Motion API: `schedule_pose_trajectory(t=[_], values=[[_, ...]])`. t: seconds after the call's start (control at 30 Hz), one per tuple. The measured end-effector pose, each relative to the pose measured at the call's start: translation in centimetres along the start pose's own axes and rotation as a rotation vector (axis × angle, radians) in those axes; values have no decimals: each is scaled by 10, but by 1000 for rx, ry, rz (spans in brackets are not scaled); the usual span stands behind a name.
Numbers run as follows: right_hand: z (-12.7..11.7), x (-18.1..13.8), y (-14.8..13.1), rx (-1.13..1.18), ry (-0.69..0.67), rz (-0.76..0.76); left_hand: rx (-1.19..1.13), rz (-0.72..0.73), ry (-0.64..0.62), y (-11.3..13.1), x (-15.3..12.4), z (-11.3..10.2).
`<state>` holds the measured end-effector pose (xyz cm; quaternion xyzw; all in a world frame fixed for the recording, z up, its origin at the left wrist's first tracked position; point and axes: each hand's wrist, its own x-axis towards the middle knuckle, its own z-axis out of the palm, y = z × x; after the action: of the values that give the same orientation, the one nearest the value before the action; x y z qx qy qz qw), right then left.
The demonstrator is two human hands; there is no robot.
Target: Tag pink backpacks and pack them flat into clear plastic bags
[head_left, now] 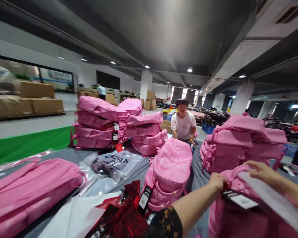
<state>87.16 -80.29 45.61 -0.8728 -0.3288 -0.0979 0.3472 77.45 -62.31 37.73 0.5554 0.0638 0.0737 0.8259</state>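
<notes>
At the lower right a pink backpack (pixel 233 221) stands upright in front of me. My left hand (pixel 217 182) is closed on its top edge, near the carry loop. Beside those fingers hangs a black tag with a white label (pixel 242 200). My right hand (pixel 260 172) pinches the upper end of a translucent white sheet (pixel 268 188), which drapes over the backpack's right side. Whether those fingers also grip the pink fabric, I cannot tell. Left of my forearm lies another pink backpack (pixel 173 162), with a heap of dark red tags (pixel 131 211) before it.
Stacked pink backpacks rise at left (pixel 96 122), centre (pixel 146 132) and right (pixel 238 138). Clear plastic bags (pixel 121 162) and white paper (pixel 72 215) lie on the grey-covered table (pixel 198 188). A person in a white shirt (pixel 183 124) leans at the far side.
</notes>
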Motion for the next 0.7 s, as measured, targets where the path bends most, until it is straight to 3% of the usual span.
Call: schedule_pose_trajectory(t=[0.13, 0.23, 0.33, 0.47, 0.57, 0.7], values=[[16, -29, 19, 169, 59, 109, -35, -5, 14, -27, -10, 14], [3, -34, 25, 202, 144, 131, -48, 37, 35, -30, -12, 33], [-16, -35, 26, 207, 120, 138, -14, 75, 60, -30, -10, 35], [-34, -51, 20, 193, 0, 165, 114, 40, 24, -25, -4, 4], [-35, -75, 1, 73, -20, 189, 215, 26, -11, -14, -13, -26], [0, -114, -47, -216, 87, 93, 366, 299, 8, -7, -64, -48]])
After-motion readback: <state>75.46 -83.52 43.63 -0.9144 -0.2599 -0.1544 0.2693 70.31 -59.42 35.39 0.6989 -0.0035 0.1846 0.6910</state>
